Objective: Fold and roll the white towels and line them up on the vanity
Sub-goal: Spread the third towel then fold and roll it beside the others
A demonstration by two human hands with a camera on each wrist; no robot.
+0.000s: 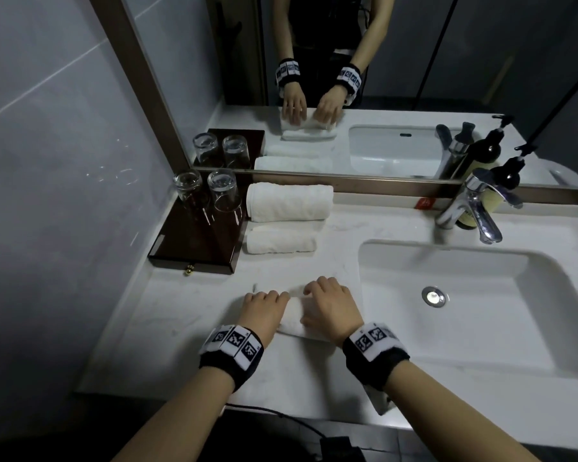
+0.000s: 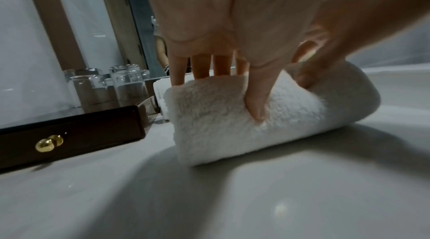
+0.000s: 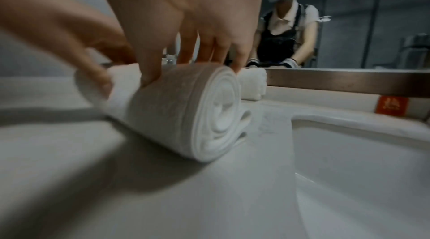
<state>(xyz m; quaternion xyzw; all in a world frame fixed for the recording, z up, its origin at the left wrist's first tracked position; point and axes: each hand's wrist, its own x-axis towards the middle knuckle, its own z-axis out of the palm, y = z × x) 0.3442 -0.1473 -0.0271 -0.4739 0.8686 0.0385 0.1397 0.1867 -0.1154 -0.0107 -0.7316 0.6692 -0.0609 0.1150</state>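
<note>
A white towel (image 1: 292, 320) lies rolled up on the white vanity top (image 1: 167, 315) near its front, left of the sink. Both hands hold the roll from above. My left hand (image 1: 264, 305) curls over its left end, thumb (image 2: 256, 103) pressed into the near side and fingers over the far side. My right hand (image 1: 327, 301) curls over the right end, where the spiral of layers (image 3: 218, 114) shows. Two rolled white towels lie further back: a large one (image 1: 289, 201) against the mirror frame and a small one (image 1: 281, 243) in front of it.
A dark wooden tray (image 1: 197, 241) with a brass knob (image 1: 189, 269) holds two upturned glasses (image 1: 205, 191) at back left. The sink basin (image 1: 464, 295), a chrome tap (image 1: 474, 205) and a pump bottle (image 1: 501, 181) are to the right. A mirror (image 1: 347, 78) runs along the back.
</note>
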